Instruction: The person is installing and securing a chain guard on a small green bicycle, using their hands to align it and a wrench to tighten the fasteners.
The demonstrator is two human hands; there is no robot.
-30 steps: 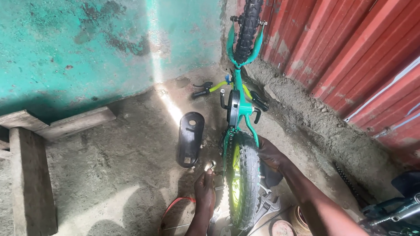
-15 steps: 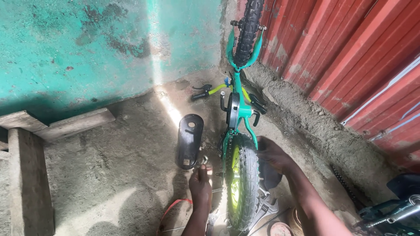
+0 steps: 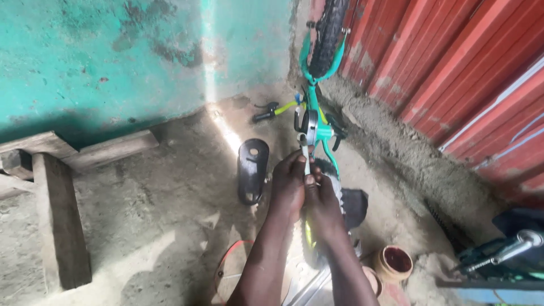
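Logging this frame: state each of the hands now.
Left hand: closed on the slim metal tool.
Right hand: closed on the same tool, lower down.

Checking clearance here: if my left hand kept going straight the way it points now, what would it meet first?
Probably the green bike frame. The left hand points up the picture, pinching a slim metal tool with the right hand, toward the crank area just ahead; depth is unclear.

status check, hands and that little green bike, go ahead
Left hand and right hand both gripping a thin metal tool. Green bike upside down on the dirt. Black chain guard lies beside it, nothing blocking.
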